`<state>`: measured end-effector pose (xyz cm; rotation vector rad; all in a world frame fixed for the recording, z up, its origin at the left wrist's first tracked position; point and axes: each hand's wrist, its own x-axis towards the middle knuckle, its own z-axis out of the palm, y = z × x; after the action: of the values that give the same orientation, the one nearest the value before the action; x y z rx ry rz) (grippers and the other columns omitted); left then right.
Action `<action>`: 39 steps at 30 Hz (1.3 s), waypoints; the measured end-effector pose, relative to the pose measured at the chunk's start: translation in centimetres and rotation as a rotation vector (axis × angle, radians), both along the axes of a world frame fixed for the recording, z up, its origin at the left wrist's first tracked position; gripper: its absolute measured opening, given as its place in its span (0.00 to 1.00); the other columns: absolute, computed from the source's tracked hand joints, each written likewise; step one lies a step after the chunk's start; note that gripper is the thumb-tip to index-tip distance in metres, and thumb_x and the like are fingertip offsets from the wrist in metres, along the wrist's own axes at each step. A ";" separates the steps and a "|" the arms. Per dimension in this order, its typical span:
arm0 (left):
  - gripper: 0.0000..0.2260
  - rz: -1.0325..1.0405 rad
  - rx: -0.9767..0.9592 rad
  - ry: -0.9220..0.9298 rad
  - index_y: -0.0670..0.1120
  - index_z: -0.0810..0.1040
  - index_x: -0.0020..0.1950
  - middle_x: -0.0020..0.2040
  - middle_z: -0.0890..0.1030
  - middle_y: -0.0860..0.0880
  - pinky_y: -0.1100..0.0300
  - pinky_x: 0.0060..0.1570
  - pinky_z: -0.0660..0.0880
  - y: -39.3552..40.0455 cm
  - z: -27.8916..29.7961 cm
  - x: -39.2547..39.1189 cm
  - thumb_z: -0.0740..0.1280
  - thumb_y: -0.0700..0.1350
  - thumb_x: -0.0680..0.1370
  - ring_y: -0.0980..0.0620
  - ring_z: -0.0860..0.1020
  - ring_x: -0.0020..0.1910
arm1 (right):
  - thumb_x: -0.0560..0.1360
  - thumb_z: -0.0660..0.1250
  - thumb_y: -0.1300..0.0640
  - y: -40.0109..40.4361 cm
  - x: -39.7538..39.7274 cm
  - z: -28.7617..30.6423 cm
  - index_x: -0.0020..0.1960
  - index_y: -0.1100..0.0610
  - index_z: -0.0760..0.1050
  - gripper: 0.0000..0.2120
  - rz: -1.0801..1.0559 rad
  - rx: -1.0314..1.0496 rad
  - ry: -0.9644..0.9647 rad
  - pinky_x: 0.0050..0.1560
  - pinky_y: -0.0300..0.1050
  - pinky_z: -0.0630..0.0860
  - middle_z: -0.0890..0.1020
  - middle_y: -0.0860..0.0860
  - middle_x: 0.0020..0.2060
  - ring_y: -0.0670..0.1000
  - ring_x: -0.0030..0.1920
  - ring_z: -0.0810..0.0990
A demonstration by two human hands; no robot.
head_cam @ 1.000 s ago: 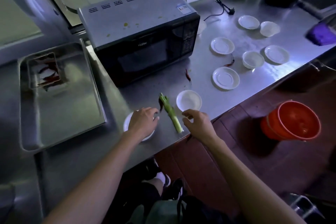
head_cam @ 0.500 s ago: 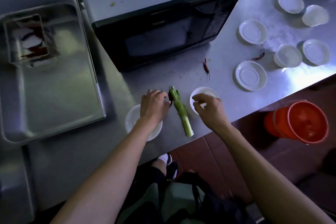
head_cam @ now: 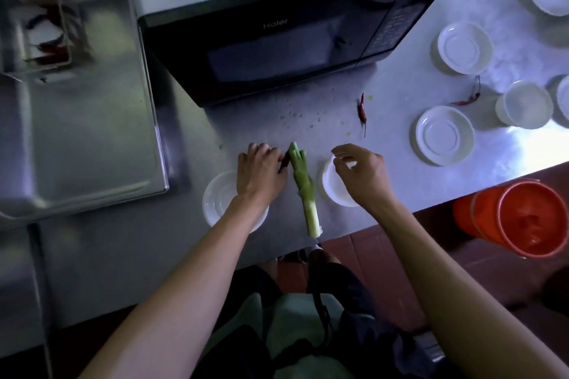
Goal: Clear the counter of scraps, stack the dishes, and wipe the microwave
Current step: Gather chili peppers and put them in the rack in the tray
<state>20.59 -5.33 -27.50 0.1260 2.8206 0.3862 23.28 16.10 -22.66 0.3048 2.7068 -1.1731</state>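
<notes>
Steel surface [head_cam: 400,95] carries a green leek stalk [head_cam: 303,186] between two white saucers. The left hand [head_cam: 260,174] has its grip pinched on a dark chili scrap [head_cam: 284,161] beside the stalk's leafy end; the right hand [head_cam: 360,175] hovers over a saucer [head_cam: 332,191] (fingers loosely curled, holding nothing). The microwave [head_cam: 292,40] stands behind.

A single head-worn camera looked steeply down on the steel surface [head_cam: 400,144] from close above, facing the microwave [head_cam: 292,40] at the top edge, both forearms reaching in from the bottom; no second view existed.
</notes>
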 end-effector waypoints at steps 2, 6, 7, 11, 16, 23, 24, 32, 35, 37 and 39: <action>0.08 0.021 -0.028 0.001 0.50 0.80 0.54 0.54 0.78 0.51 0.49 0.56 0.69 -0.3 0.1 0.0 0.65 0.50 0.78 0.45 0.71 0.58 | 0.77 0.67 0.63 0.4 -0.8 -0.2 0.57 0.54 0.82 0.11 0.027 -0.010 -0.003 0.53 0.33 0.74 0.85 0.47 0.50 0.44 0.48 0.81; 0.09 0.060 -0.046 0.018 0.49 0.80 0.56 0.54 0.79 0.49 0.49 0.55 0.69 -0.2 0.3 -0.1 0.65 0.47 0.78 0.45 0.72 0.58 | 0.77 0.67 0.63 1.1 -2.0 -0.8 0.57 0.54 0.82 0.12 0.071 -0.019 0.017 0.51 0.29 0.74 0.85 0.47 0.50 0.43 0.46 0.81; 0.08 0.062 -0.048 0.024 0.48 0.80 0.55 0.54 0.79 0.49 0.49 0.54 0.69 0.1 0.4 -0.1 0.64 0.48 0.78 0.44 0.72 0.58 | 0.76 0.67 0.63 1.3 -2.3 -1.0 0.57 0.54 0.82 0.12 0.081 -0.017 0.022 0.51 0.27 0.73 0.85 0.47 0.50 0.42 0.46 0.81; 0.09 0.078 -0.039 0.035 0.48 0.79 0.53 0.54 0.79 0.49 0.48 0.53 0.70 1.1 0.2 -0.3 0.63 0.51 0.80 0.44 0.73 0.57 | 0.76 0.67 0.63 2.5 -2.7 -1.4 0.57 0.54 0.82 0.12 0.111 -0.018 0.021 0.53 0.38 0.78 0.85 0.48 0.50 0.44 0.46 0.82; 0.09 0.126 -0.036 0.056 0.47 0.79 0.52 0.53 0.80 0.48 0.49 0.52 0.69 1.8 0.0 -0.4 0.63 0.50 0.80 0.44 0.74 0.56 | 0.76 0.67 0.63 4.0 -2.9 -1.8 0.57 0.54 0.83 0.13 0.108 -0.018 0.032 0.50 0.34 0.76 0.85 0.49 0.49 0.45 0.45 0.82; 0.09 0.226 -0.027 0.049 0.46 0.78 0.50 0.48 0.82 0.47 0.50 0.51 0.69 1.1 1.2 -1.0 0.63 0.49 0.80 0.43 0.77 0.51 | 0.77 0.67 0.63 5.1 -4.2 -1.9 0.57 0.57 0.83 0.11 0.116 -0.027 0.071 0.47 0.24 0.72 0.85 0.49 0.51 0.44 0.45 0.82; 0.08 0.235 -0.020 0.059 0.46 0.79 0.50 0.48 0.82 0.46 0.50 0.50 0.69 1.1 1.6 -1.1 0.63 0.49 0.80 0.43 0.77 0.51 | 0.77 0.67 0.63 5.2 -4.4 -2.0 0.57 0.57 0.83 0.11 0.109 -0.024 0.077 0.46 0.24 0.72 0.85 0.49 0.51 0.44 0.44 0.82; 0.06 0.098 0.123 0.139 0.50 0.81 0.53 0.50 0.83 0.51 0.48 0.53 0.74 5.2 4.4 -4.2 0.65 0.46 0.80 0.46 0.78 0.52 | 0.75 0.67 0.64 7.1 -6.9 -2.5 0.59 0.58 0.81 0.14 -0.035 0.038 0.017 0.51 0.51 0.80 0.84 0.56 0.52 0.55 0.47 0.83; 0.06 0.026 0.146 0.138 0.49 0.82 0.53 0.50 0.83 0.51 0.49 0.53 0.73 7.5 4.9 -5.4 0.66 0.46 0.80 0.46 0.77 0.52 | 0.74 0.66 0.63 7.7 -7.9 -2.9 0.57 0.57 0.81 0.13 -0.079 0.061 -0.025 0.49 0.52 0.79 0.83 0.56 0.51 0.58 0.47 0.82; 0.06 -0.007 0.149 0.130 0.49 0.82 0.53 0.50 0.82 0.51 0.49 0.53 0.73 8.7 4.9 -6.0 0.66 0.46 0.80 0.46 0.77 0.52 | 0.76 0.65 0.62 7.8 -8.7 -3.2 0.55 0.57 0.81 0.10 -0.082 0.079 -0.042 0.47 0.53 0.79 0.82 0.56 0.49 0.59 0.46 0.81; 0.06 -0.026 0.157 0.120 0.49 0.82 0.53 0.50 0.82 0.51 0.49 0.53 0.73 9.4 4.7 -6.6 0.66 0.45 0.80 0.46 0.77 0.52 | 0.77 0.65 0.58 7.7 -9.5 -3.6 0.53 0.58 0.80 0.07 -0.086 0.089 -0.045 0.46 0.54 0.79 0.81 0.57 0.48 0.60 0.46 0.81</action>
<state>14.01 4.11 -22.77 0.2261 2.9002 0.6133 13.82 23.84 -26.23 0.4593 2.7359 -1.0548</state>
